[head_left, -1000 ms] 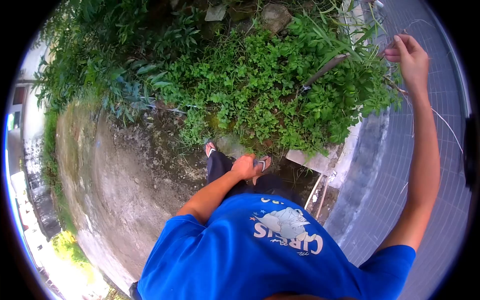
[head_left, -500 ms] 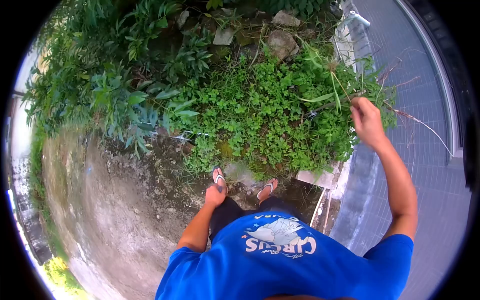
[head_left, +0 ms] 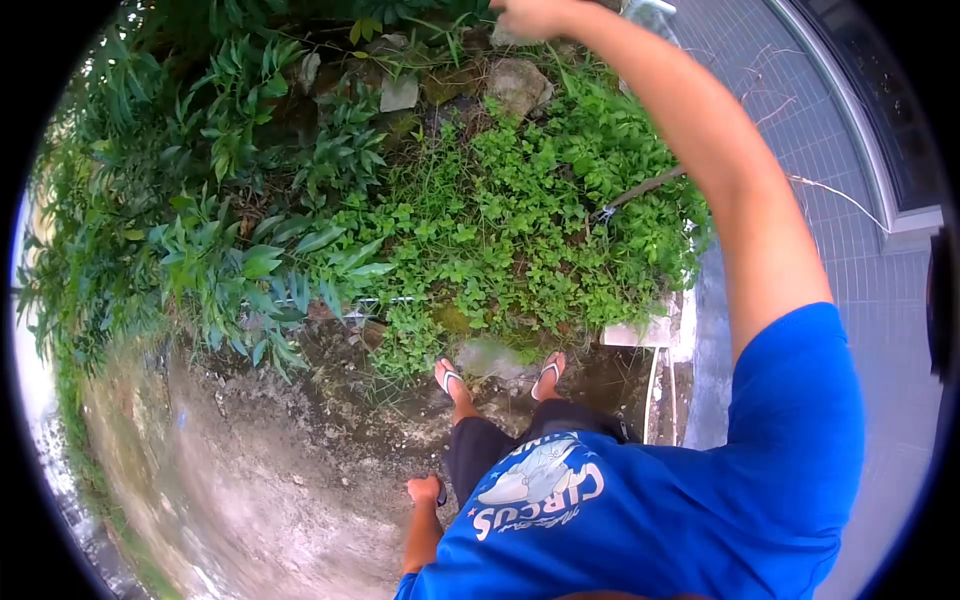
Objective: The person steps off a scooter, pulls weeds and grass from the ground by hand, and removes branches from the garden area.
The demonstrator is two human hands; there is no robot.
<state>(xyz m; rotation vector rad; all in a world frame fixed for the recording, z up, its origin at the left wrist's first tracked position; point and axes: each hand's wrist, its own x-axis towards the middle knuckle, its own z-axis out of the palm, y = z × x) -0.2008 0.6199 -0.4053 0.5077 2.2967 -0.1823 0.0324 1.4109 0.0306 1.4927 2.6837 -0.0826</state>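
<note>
My right hand (head_left: 535, 17) is stretched far forward at the top edge of the view, over the stones at the back of the bed. It is blurred and partly cut off by the edge, so its fingers do not show well; no weed is visible in it. My left hand (head_left: 424, 490) hangs low beside my left thigh, fingers curled around a small dark object (head_left: 441, 492) whose kind I cannot make out. Low green leafy weeds (head_left: 500, 220) cover the ground ahead of my feet.
A grey tiled wall (head_left: 850, 250) runs along the right. Stones (head_left: 518, 86) lie at the back, and a leafy shrub (head_left: 250, 240) spreads on the left. A bare branch (head_left: 645, 187) pokes across the weeds. Rough concrete (head_left: 290, 500) lies at the lower left.
My right hand has swung from the right side up and left to the top edge; the long-bladed grass it held is out of sight. My left hand has moved down and back.
</note>
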